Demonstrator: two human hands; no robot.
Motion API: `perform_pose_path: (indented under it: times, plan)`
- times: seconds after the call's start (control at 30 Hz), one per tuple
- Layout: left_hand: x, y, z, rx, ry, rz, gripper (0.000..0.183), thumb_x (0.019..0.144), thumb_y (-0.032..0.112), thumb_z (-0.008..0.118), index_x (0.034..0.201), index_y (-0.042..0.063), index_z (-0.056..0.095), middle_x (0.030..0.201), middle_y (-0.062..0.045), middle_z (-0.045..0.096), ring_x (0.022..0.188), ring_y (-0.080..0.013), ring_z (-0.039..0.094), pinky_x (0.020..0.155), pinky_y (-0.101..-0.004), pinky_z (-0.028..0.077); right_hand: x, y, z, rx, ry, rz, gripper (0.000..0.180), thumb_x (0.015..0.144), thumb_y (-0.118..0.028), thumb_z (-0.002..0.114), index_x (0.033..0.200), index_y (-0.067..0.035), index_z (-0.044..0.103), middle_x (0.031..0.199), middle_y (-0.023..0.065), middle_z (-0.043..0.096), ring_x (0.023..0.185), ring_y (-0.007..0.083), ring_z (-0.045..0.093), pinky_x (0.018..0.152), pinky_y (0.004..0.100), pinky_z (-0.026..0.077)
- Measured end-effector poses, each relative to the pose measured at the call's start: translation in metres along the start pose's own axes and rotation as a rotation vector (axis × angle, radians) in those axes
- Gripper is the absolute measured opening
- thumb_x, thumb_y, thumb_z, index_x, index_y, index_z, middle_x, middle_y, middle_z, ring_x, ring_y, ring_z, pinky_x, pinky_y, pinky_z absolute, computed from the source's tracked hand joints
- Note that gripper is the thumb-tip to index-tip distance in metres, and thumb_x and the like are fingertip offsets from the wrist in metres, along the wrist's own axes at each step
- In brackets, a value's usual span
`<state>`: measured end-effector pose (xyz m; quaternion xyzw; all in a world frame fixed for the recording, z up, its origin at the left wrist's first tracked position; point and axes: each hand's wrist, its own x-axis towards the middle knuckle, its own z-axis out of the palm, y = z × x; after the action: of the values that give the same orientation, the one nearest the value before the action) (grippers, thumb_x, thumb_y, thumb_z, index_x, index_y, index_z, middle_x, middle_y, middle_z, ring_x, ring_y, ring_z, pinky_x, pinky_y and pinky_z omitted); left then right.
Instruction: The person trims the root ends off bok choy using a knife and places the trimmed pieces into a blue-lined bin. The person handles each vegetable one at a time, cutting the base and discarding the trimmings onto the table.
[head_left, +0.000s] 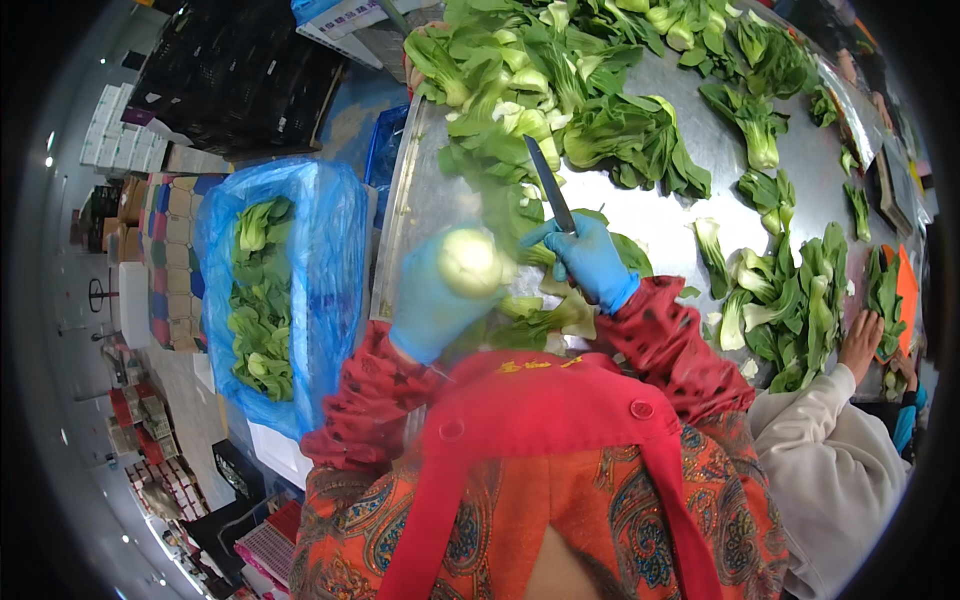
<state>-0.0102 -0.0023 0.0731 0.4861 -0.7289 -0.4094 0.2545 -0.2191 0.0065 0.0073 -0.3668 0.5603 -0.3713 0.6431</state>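
Note:
My left hand (442, 292), in a blue glove and blurred, is closed around a head of bok choy (471, 262) whose pale base faces up. In my right hand (589, 259), also gloved in blue, is a knife (551, 184); its dark blade points up and to the left in the view. Beneath and around both hands, loose bok choy leaves and trimmings (525, 326) lie on a metal worktable (652, 75). A large heap of bok choy (517, 67) spreads beyond the hands.
Left of the table stands a crate lined with blue plastic (330, 225), with bok choy (259, 300) inside. More bok choy (795, 300) lies at the right. A co-worker's hand (862, 341) touches leaves near an orange sheet (906, 300). Black crates (240, 75) are stacked at upper left.

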Motion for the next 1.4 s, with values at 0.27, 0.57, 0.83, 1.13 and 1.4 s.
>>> perform_pose_path:
  times: [0.27, 0.57, 0.83, 1.13, 1.4]
  plan:
    - [0.004, -0.001, 0.009, -0.278, 0.038, 0.14, 0.034, 0.065, 0.025, 0.082, 0.088, 0.006, 0.064, 0.082, -0.006, 0.065, 0.073, -0.0184, 0.062, 0.069, -0.0305, 0.049, -0.02, 0.009, 0.023, -0.956, 0.207, -0.999, 0.045, 0.066, -0.011, 0.062, 0.111, -0.011, 0.058, 0.067, 0.007, 0.052, 0.058, 0.0275, 0.056, 0.05, 0.0374, 0.044]
    - [0.001, 0.011, 0.009, -0.108, 0.036, 0.044, 0.034, 0.066, 0.029, 0.083, 0.086, 0.006, 0.065, 0.079, -0.005, 0.066, 0.072, -0.0168, 0.063, 0.067, -0.0315, 0.05, -0.026, 0.001, 0.026, -1.014, 0.195, -1.035, 0.014, 0.069, -0.015, 0.059, 0.081, -0.008, 0.055, 0.06, 0.0075, 0.053, 0.053, 0.027, 0.056, 0.048, 0.0396, 0.044]
    - [-0.003, -0.001, 0.007, 0.045, -0.09, 0.111, 0.054, 0.061, 0.012, 0.082, 0.106, 0.0, 0.056, 0.096, -0.01, 0.063, 0.088, -0.0188, 0.061, 0.082, -0.0322, 0.049, -0.026, 0.0, 0.019, -0.973, 0.197, -0.976, 0.02, 0.07, -0.013, 0.062, 0.089, -0.01, 0.059, 0.068, 0.0088, 0.054, 0.059, 0.028, 0.057, 0.051, 0.0387, 0.044]
    - [-0.004, 0.008, 0.013, 0.087, 0.039, 0.195, 0.04, 0.06, 0.017, 0.08, 0.095, 0.005, 0.064, 0.087, -0.011, 0.065, 0.079, -0.0246, 0.063, 0.076, -0.0341, 0.051, -0.029, 0.003, 0.021, -0.993, 0.24, -0.981, 0.014, 0.071, -0.013, 0.062, 0.085, -0.011, 0.058, 0.067, 0.0085, 0.054, 0.06, 0.0289, 0.057, 0.052, 0.0399, 0.045]
    - [-0.008, 0.019, 0.01, 0.314, 0.046, 0.078, 0.077, 0.058, 0.022, 0.084, 0.122, 0.0, 0.047, 0.103, -0.015, 0.06, 0.091, -0.0292, 0.059, 0.084, -0.0389, 0.047, -0.008, 0.004, -0.003, -0.856, 0.447, -0.526, 0.016, 0.079, -0.016, 0.066, 0.094, -0.011, 0.063, 0.079, 0.0093, 0.061, 0.064, 0.0223, 0.061, 0.056, 0.0335, 0.048]
